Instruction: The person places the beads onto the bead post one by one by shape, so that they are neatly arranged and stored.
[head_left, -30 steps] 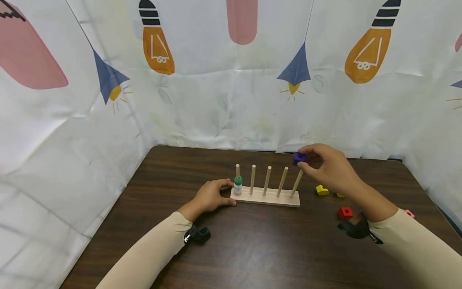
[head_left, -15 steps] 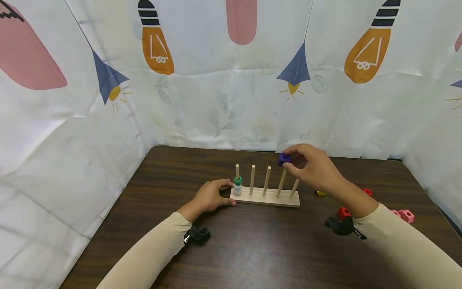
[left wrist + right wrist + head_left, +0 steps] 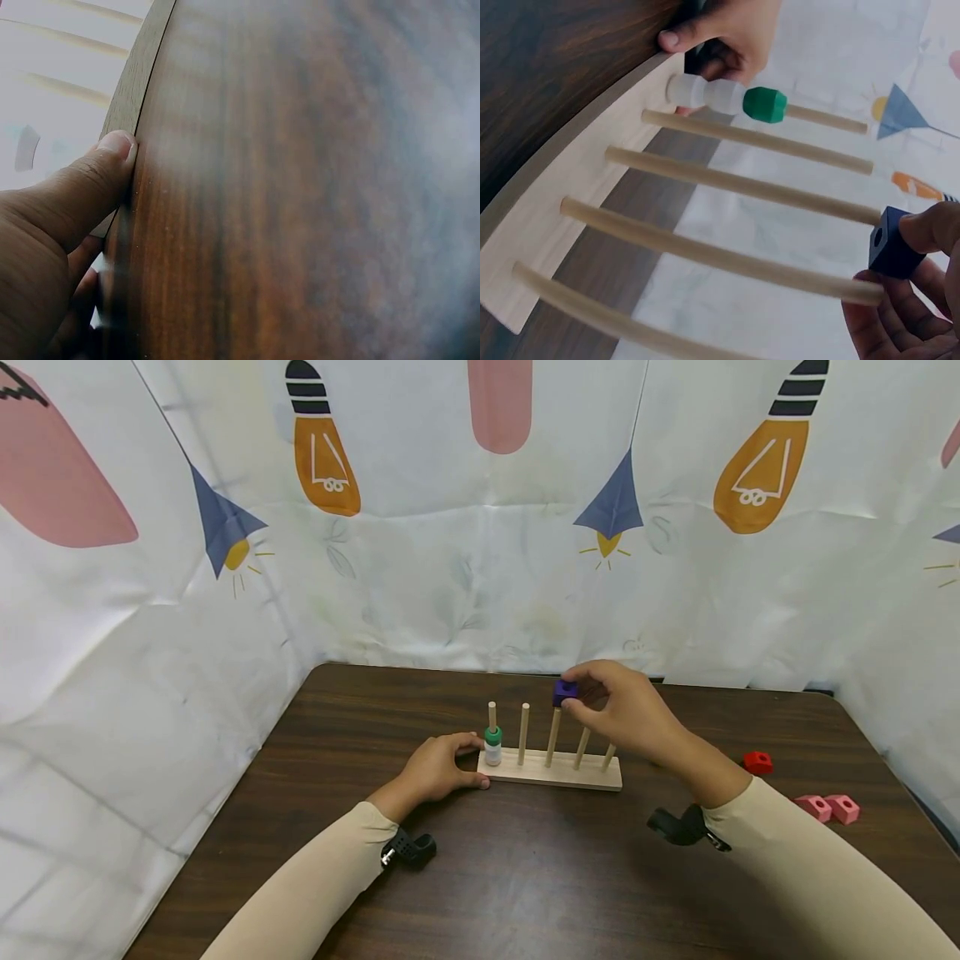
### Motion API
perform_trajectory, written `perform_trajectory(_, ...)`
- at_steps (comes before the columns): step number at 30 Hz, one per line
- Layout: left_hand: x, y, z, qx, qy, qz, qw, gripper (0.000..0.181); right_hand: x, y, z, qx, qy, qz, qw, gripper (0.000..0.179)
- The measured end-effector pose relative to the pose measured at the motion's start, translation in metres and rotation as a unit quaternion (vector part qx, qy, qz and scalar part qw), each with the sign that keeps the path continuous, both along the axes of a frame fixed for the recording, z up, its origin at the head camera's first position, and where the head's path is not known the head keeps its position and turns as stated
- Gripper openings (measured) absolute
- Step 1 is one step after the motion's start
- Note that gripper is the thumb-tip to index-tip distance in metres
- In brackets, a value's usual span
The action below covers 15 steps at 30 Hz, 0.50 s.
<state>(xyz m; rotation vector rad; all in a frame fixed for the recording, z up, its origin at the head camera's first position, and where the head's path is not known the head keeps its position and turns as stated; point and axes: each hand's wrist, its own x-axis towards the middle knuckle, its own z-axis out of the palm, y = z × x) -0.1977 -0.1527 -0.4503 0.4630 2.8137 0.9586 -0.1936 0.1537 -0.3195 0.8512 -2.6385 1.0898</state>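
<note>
A wooden peg board [image 3: 558,776] with a row of upright pegs stands on the table. My left hand [image 3: 433,767] grips its left end, the thumb [image 3: 112,154] against the front edge. On the leftmost peg sit white beads [image 3: 705,93] with a green bead [image 3: 765,104] above them; the other pegs are bare. Between thumb and fingers, my right hand [image 3: 626,703] pinches a purple cube [image 3: 566,692] with a hole through it. In the right wrist view, the cube is at the tip of the middle peg [image 3: 742,184]; whether the peg enters the hole cannot be told.
A red block [image 3: 757,763] and two pink blocks [image 3: 843,809] lie on the brown table [image 3: 540,885], right of the right forearm. Behind the table hangs a patterned white cloth [image 3: 450,585].
The right hand has carried the purple cube leftward along the peg tops, from the rightmost peg to the middle one. Its arm now hides the yellow blocks and one red block. The left hand stays put.
</note>
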Motion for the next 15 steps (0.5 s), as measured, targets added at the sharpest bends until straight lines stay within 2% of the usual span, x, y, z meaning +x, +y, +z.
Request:
perform_trajectory(8,0.0,-0.001,0.0,-0.002,0.002,-0.003,1.0,0.063,0.001,-0.017,-0.001,-0.013,-0.017,-0.011,0.9997,0.033)
perform_trajectory(15,-0.001,-0.001,0.0,-0.004,0.002,-0.003,1.0,0.063,0.005,-0.03,-0.004,-0.035,-0.018,-0.002,0.9992,0.033)
